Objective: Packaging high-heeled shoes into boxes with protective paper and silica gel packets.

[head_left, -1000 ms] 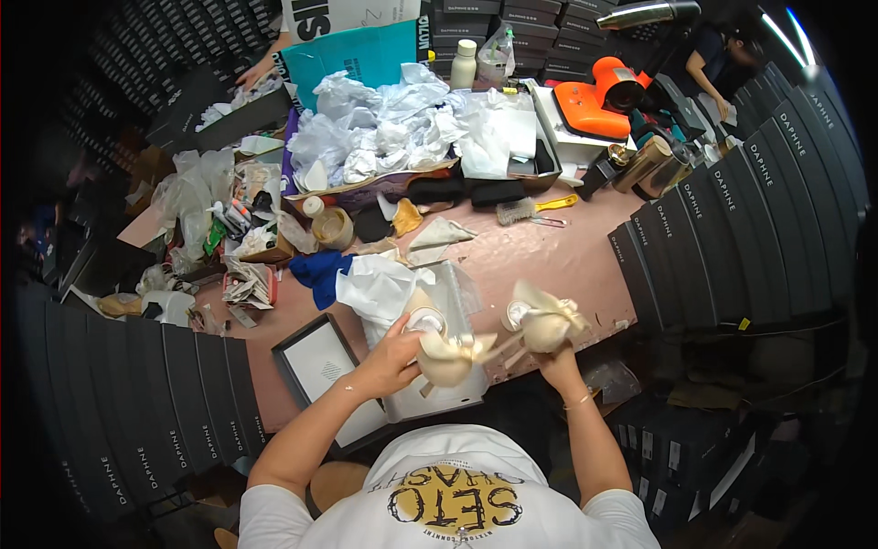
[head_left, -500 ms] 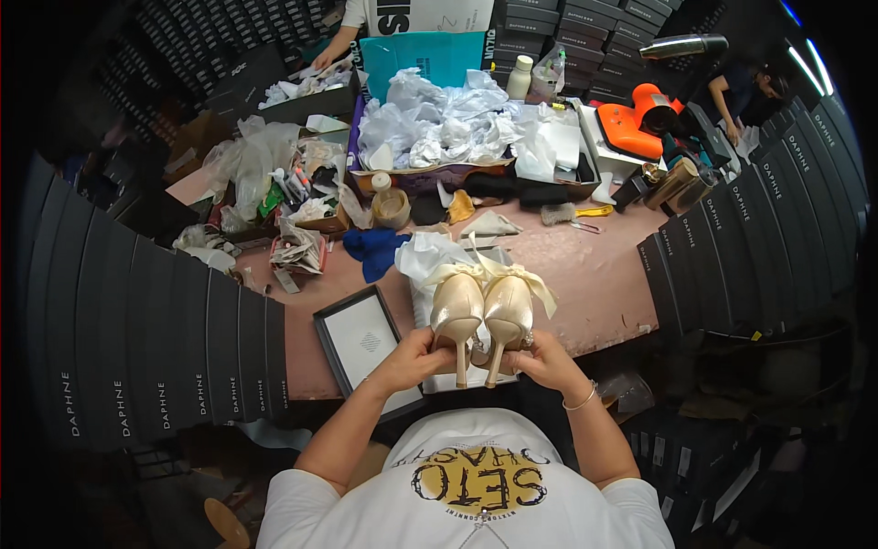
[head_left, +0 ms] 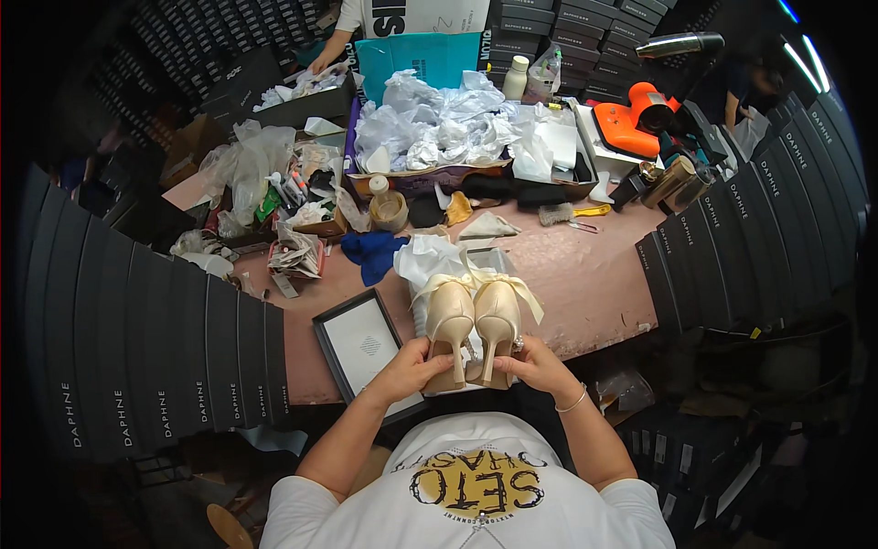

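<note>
A pair of cream satin high-heeled shoes with ribbon bows is held side by side, heels toward me. My left hand (head_left: 412, 368) grips the left shoe (head_left: 449, 316) by its side, and my right hand (head_left: 540, 366) grips the right shoe (head_left: 498, 316) likewise. Both thumbs lie near the slim heels. Something sparkly shows at the right shoe's side. Below and behind the pair sits a shoebox with white tissue paper (head_left: 426, 260), partly hidden by the shoes. To its left, the dark-edged box lid (head_left: 358, 340) lies with its white inside up.
Dark shoebox stacks flank the pink table (head_left: 604, 293). Behind are a purple-edged box (head_left: 439, 174) of crumpled paper, an orange heat tool (head_left: 631, 128), a brush (head_left: 572, 212), a blue cloth (head_left: 372, 254) and a jar (head_left: 389, 210). Other people work at the far left and far right.
The shoes have shifted slightly left and turned a little, so their heels stand closer to parallel. Both hands keep their hold. At the far right, the other person has bent or moved slightly.
</note>
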